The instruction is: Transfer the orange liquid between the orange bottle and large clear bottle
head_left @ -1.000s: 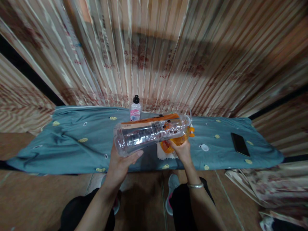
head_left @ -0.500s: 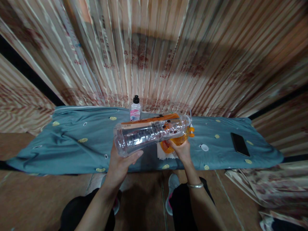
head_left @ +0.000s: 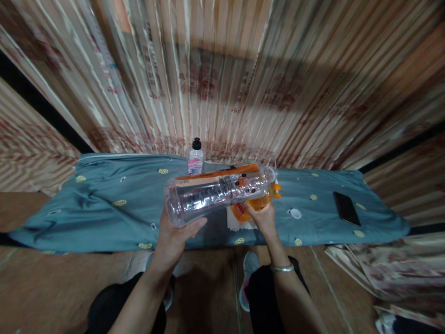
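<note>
My left hand [head_left: 174,234] is wrapped round the base end of a large clear plastic bottle [head_left: 201,199] with an orange label strip. The bottle lies tilted across in the air, its mouth at the right and slightly higher in the picture. Below its neck, my right hand [head_left: 261,215] grips a smaller bottle of orange liquid [head_left: 239,212] with orange parts at its right end. The clear bottle hides much of this second bottle, so I cannot tell whether the two touch. Under them a pale sheet with a ragged edge [head_left: 243,226] lies on the cloth.
A blue-green patterned cloth [head_left: 104,222] covers the narrow table. Behind the clear bottle stands a small bottle with a black cap [head_left: 195,160]. A dark phone [head_left: 346,208] and a white round piece [head_left: 295,213] lie to the right. Pleated curtains [head_left: 222,93] hang close behind.
</note>
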{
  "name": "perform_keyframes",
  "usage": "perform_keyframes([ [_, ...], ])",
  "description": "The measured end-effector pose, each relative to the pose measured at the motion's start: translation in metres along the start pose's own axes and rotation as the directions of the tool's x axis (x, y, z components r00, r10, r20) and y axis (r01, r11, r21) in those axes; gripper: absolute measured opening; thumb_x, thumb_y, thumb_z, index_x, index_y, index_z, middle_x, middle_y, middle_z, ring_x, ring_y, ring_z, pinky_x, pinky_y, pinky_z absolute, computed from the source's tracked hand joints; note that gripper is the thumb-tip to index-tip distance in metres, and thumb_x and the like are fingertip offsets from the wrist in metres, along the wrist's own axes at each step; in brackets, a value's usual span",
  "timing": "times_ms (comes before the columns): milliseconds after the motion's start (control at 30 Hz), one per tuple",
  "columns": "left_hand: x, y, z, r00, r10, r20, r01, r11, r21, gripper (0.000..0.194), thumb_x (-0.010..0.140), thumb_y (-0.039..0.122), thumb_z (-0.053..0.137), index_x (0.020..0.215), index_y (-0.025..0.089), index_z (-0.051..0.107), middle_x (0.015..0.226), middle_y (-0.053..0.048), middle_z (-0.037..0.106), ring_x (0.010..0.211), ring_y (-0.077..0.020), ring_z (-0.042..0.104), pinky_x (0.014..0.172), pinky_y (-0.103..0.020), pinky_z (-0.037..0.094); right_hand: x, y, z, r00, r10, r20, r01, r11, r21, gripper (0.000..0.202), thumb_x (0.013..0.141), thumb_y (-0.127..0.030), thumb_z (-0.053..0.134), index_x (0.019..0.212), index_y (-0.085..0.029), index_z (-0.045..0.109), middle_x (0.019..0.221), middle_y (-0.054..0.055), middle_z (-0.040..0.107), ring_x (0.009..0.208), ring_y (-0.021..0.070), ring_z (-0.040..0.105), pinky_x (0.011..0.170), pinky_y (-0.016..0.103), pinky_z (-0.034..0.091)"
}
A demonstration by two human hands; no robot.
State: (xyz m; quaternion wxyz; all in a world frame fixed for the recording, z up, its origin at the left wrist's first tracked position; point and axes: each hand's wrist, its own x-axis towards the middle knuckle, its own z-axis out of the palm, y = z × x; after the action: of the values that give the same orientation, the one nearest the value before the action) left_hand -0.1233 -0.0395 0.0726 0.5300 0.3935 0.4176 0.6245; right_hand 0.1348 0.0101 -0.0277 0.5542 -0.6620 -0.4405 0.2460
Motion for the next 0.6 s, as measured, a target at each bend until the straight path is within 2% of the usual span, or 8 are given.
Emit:
perform_keyframes([
  [100, 0.0006, -0.0015, -0.0007, 1.0, -0.013, 0.006, 0.013, 1.0, 0.014, 0.059, 0.063, 0.029, 0.097, 0.111, 0.02, 0.064, 0.067, 0.007, 0.06, 0.049, -0.0068, 0.045, 0.042, -0.019, 0.038, 0.0002, 0.0009, -0.0005, 1.0, -0.015, 0.0, 0.015, 1.0, 0.001, 0.06, 0.055, -0.06, 0.091, 0.095, -0.02, 0.07, 0.094, 0.014, 0.083, 0.087, 0.0356, 0.081, 0.079, 0.049, 0.067],
  [267, 0.0007, -0.0002, 0.0001, 1.0, -0.004, 0.003, 0.004, 1.0, 0.026, 0.058, 0.063, 0.03, 0.097, 0.11, 0.02, 0.065, 0.074, 0.004, 0.065, 0.05, -0.0064, 0.045, 0.042, -0.019, 0.039, 0.0007, 0.0004, -0.0024, 1.0, -0.027, 0.011, 0.027, 1.0, -0.014, 0.06, 0.056, -0.061, 0.091, 0.094, -0.02, 0.07, 0.093, 0.014, 0.083, 0.086, 0.036, 0.081, 0.079, 0.049, 0.066],
  [433, 0.0008, -0.0001, -0.0002, 1.0, -0.003, 0.012, 0.002, 1.0, 0.029, 0.061, 0.063, 0.032, 0.097, 0.112, 0.019, 0.064, 0.071, 0.005, 0.063, 0.049, -0.0062, 0.044, 0.041, -0.019, 0.039, 0.0002, -0.0004, -0.002, 0.999, -0.036, 0.007, 0.036, 0.999, 0.001, 0.063, 0.056, -0.064, 0.09, 0.096, -0.02, 0.07, 0.096, 0.015, 0.084, 0.087, 0.0354, 0.081, 0.079, 0.048, 0.066],
  [600, 0.0006, -0.0009, -0.0008, 1.0, 0.003, 0.018, -0.004, 1.0, 0.031, 0.06, 0.063, 0.032, 0.097, 0.112, 0.019, 0.065, 0.072, 0.005, 0.062, 0.05, -0.0063, 0.045, 0.042, -0.018, 0.039, -0.0004, -0.0022, -0.0009, 1.0, -0.005, 0.01, 0.005, 0.999, 0.031, 0.064, 0.054, -0.064, 0.09, 0.096, -0.02, 0.07, 0.096, 0.015, 0.083, 0.088, 0.0368, 0.081, 0.08, 0.052, 0.066],
])
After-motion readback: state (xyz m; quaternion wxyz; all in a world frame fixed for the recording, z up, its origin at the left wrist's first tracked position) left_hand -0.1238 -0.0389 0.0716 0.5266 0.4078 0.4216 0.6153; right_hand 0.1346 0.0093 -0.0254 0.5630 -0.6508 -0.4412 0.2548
